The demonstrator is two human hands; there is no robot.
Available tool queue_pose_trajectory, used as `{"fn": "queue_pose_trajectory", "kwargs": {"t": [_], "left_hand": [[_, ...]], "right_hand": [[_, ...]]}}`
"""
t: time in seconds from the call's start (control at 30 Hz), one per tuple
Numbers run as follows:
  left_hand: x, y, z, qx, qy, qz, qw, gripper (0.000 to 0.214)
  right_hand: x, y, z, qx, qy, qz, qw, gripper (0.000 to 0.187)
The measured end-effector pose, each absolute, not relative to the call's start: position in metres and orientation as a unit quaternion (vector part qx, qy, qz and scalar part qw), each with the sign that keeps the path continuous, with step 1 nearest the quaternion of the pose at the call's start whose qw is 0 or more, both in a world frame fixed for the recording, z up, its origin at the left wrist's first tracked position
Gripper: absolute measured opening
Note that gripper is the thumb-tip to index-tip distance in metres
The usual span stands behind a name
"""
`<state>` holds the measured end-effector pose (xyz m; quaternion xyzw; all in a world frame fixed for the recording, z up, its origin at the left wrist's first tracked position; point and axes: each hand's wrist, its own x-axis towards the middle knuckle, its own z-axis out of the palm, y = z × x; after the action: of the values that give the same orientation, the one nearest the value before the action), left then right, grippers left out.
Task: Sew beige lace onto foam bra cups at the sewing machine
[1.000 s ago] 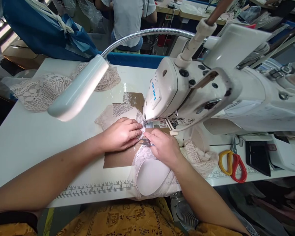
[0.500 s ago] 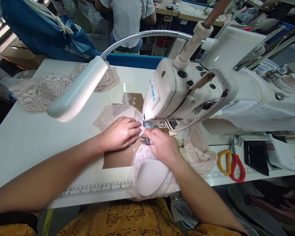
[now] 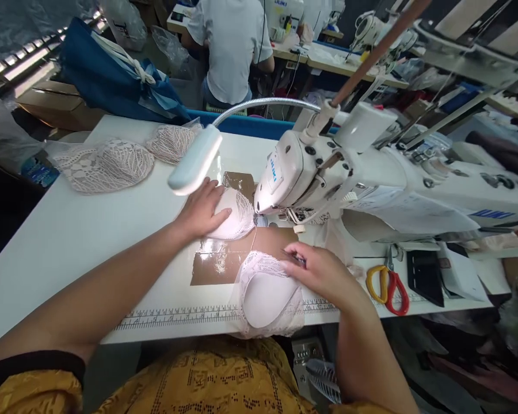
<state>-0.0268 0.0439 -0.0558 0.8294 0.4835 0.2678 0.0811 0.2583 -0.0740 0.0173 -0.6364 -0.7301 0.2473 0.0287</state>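
A white padded bra cup with lace edging [image 3: 235,215] lies beside the needle of a sewing machine [image 3: 280,172]. My left hand [image 3: 201,210] rests on the cup's left side, fingers spread and thumb on its face. A thin thread or strip runs from this cup down to a second lace-edged cup [image 3: 265,299], which lies hollow side up at the table's front edge. My right hand [image 3: 317,270] is closed on small metal thread snips [image 3: 301,260], mostly hidden by its fingers, just above and right of the second cup.
A lamp [image 3: 196,161] hangs over the work. Lace cups [image 3: 107,164] lie at the back left. Brown tape [image 3: 216,267] and a printed ruler [image 3: 176,316] mark the white table. Red-and-yellow scissors [image 3: 388,284] and a black tray [image 3: 423,276] lie right. Another person [image 3: 228,52] sits beyond.
My left hand has shifted left and up, away from the needle, onto the cup's side. My right hand has drawn back rightward with the snips, and the two cups now show apart.
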Motion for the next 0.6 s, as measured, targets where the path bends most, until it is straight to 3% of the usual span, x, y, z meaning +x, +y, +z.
{"fn": "queue_pose_trajectory", "kwargs": {"t": [0.13,0.37,0.53,0.6], "left_hand": [[-0.031,0.046,-0.048,0.832,0.509,0.189,0.118,0.052],[-0.044,0.026,-0.013,0.849,0.493,0.141,0.128,0.023],[-0.104,0.005,0.006,0.851,0.499,0.109,0.124,0.042],[-0.135,0.004,0.017,0.832,0.537,0.098,0.096,0.03]], "right_hand": [[0.262,-0.108,0.013,-0.626,-0.736,0.258,-0.005,0.015],[0.229,-0.111,0.003,-0.568,-0.754,0.279,0.176,0.026],[0.18,-0.09,0.011,-0.514,-0.714,0.431,0.203,0.033],[0.152,-0.073,0.013,-0.473,-0.734,0.429,0.231,0.032]]}}
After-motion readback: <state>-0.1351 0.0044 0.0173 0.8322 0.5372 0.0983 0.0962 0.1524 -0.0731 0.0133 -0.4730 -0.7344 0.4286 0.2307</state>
